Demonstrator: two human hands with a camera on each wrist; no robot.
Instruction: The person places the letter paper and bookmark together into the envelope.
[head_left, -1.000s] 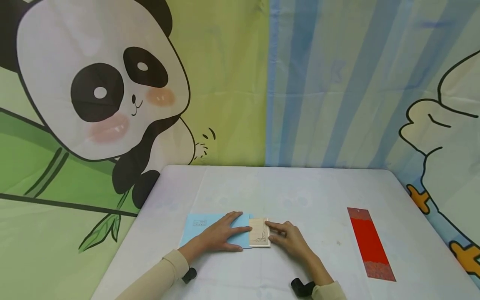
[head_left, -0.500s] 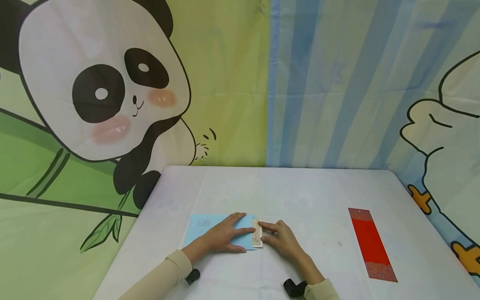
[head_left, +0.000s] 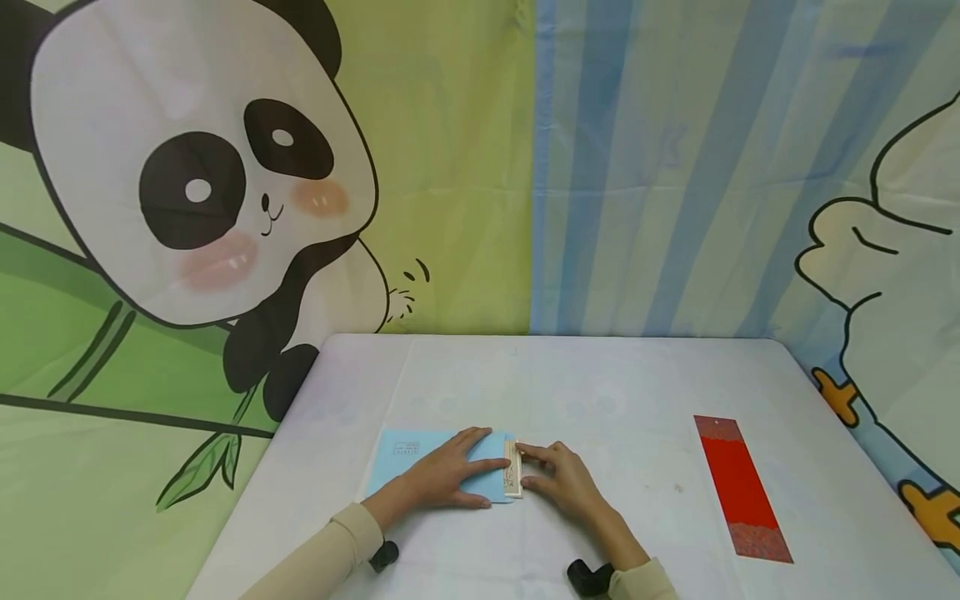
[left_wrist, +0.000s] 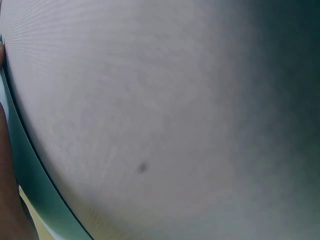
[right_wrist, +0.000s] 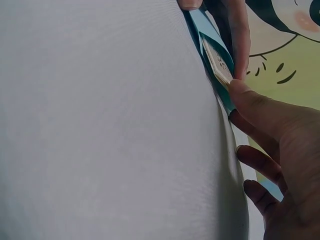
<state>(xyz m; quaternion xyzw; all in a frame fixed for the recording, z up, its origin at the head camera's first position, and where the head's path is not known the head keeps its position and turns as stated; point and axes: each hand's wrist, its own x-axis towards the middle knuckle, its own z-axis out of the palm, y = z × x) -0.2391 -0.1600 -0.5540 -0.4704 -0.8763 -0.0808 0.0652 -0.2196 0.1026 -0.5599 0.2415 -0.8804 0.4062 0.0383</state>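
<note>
Cream card (head_left: 512,477) partly inside blue envelope (head_left: 395,467); I see right hand (head_left: 567,483) pinching card's outer edge, left hand (head_left: 444,475) spread wide on envelope.

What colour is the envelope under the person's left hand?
Light blue: the envelope under the left hand shows best in the head view.

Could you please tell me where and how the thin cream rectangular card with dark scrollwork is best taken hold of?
I'd pinch the card across its thin exposed right edge, coming from the right: only a narrow strip protrudes from the light-blue rectangular paper envelope, while the left hand rests on the envelope. The right hand touches that edge.
</note>
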